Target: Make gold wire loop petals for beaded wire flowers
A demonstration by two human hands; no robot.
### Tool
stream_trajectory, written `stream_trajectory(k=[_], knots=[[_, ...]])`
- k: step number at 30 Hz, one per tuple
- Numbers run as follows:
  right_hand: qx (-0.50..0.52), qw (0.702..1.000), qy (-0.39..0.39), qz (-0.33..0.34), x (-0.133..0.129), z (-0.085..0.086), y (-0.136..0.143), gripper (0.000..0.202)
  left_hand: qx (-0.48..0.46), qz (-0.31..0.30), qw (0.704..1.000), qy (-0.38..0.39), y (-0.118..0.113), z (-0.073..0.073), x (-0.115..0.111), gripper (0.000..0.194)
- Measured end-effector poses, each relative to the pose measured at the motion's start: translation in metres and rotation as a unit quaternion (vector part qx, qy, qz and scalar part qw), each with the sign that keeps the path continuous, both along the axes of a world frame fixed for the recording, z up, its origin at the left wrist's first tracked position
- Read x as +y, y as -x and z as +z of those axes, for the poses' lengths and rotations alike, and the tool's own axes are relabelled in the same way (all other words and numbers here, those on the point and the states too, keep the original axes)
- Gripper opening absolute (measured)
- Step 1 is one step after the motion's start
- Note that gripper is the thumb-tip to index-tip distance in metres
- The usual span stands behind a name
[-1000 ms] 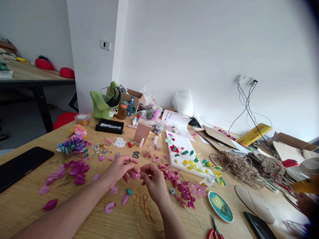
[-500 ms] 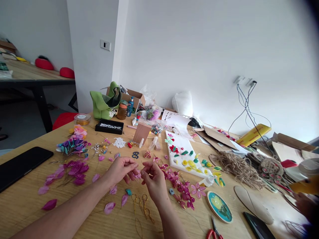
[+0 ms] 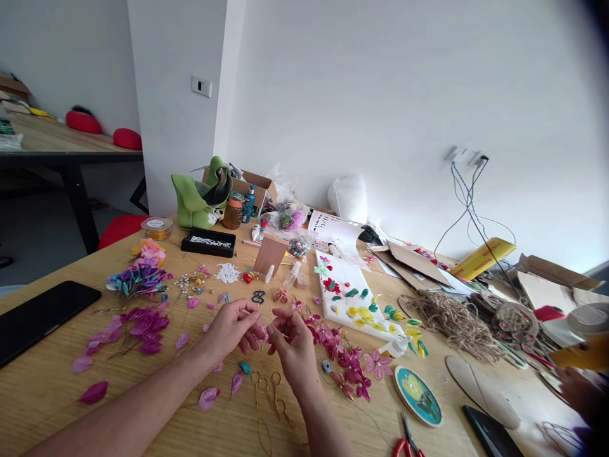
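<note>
My left hand (image 3: 236, 325) and my right hand (image 3: 289, 339) face each other just above the table, fingertips pinched and a small gap between them. Whatever they pinch is too fine to make out; a pink petal cluster (image 3: 261, 335) shows between and behind the fingers. Beyond them lie a dark blue looped ornament (image 3: 258, 296) and a red looped ornament (image 3: 280, 296). Nearer me are gold-coloured wire pieces (image 3: 267, 388), a teal bead-like piece (image 3: 245, 367) and loose pink petals (image 3: 209, 398). Deep pink wired flowers (image 3: 352, 363) spread right of my right hand.
A white foam board (image 3: 340, 285) holds coloured petals. Red-handled pliers (image 3: 407, 438), a round painted hoop (image 3: 419, 395) and a twine bundle (image 3: 451, 317) lie rightward. A black phone (image 3: 42, 320) is at left. Another person's hand (image 3: 578, 387) appears at the right edge.
My hands stay almost in the same place, with only slight finger shifts. The view has moved very slightly.
</note>
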State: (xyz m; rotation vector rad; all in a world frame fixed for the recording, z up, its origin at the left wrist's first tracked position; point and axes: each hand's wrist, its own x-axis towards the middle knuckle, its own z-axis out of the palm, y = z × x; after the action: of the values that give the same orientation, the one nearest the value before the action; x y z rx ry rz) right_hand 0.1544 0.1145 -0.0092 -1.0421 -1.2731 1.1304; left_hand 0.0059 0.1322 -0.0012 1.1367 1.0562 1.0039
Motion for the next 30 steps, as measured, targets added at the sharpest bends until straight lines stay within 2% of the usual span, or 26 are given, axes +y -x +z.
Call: stream_trajectory(k=[15, 22, 30], knots=[[-0.048, 0.997, 0.04, -0.048, -0.0004, 0.0037, -0.0022, 0.034, 0.009, 0.038, 0.999, -0.021, 0.001, 0.0012, 0.0001, 0.045], [-0.038, 0.993, 0.11, 0.01, 0.0016, -0.001, -0.0013, 0.044, 0.008, 0.045, 0.999, -0.024, 0.0013, -0.0003, 0.0014, 0.045], [0.034, 0.988, 0.146, 0.034, -0.0049, 0.006, 0.0061, 0.046, 0.016, 0.037, 0.999, -0.022, -0.0006, 0.001, -0.0015, 0.044]])
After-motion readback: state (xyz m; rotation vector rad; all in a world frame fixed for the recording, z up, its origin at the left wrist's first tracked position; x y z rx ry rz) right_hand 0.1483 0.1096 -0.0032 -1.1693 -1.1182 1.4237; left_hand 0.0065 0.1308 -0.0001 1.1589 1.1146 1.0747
